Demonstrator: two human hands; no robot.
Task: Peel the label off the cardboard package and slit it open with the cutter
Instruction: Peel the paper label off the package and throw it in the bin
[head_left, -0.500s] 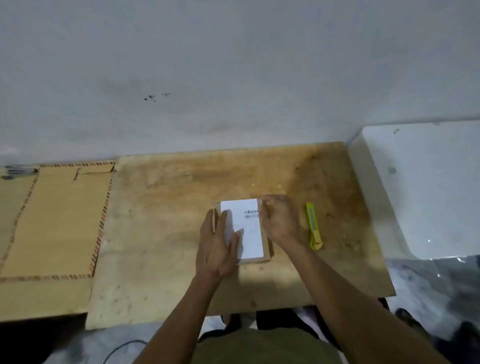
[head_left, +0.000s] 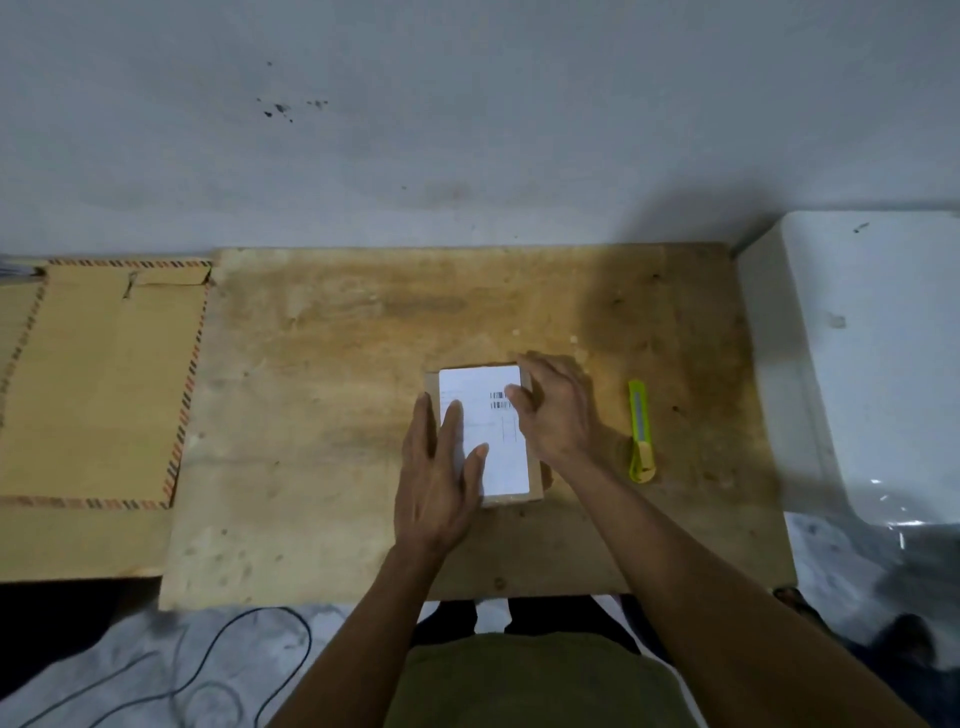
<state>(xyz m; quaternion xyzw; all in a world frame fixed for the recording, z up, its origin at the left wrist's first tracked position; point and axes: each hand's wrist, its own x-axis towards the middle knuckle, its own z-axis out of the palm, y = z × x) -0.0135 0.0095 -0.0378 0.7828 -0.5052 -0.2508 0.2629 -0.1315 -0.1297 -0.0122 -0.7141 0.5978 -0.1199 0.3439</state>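
Both hands are laid on the package (head_left: 511, 500): the left hand (head_left: 439, 483) is spread flat to steady it. The right hand's (head_left: 553, 410) fingers are curled at the label's (head_left: 485, 415) far corner, probably to lift it; a grip cannot be confirmed. The cutter (head_left: 640, 431) is left beside, untouched.

I see white label (head_left: 485, 431), black barcode | brown cardboard package (head_left: 511, 500) | yellow-green cutter (head_left: 640, 431) | stained tan worktop (head_left: 322, 395) | flat cardboard (head_left: 98, 384), striped red-dark edging | grey wall (head_left: 467, 114), dark specks
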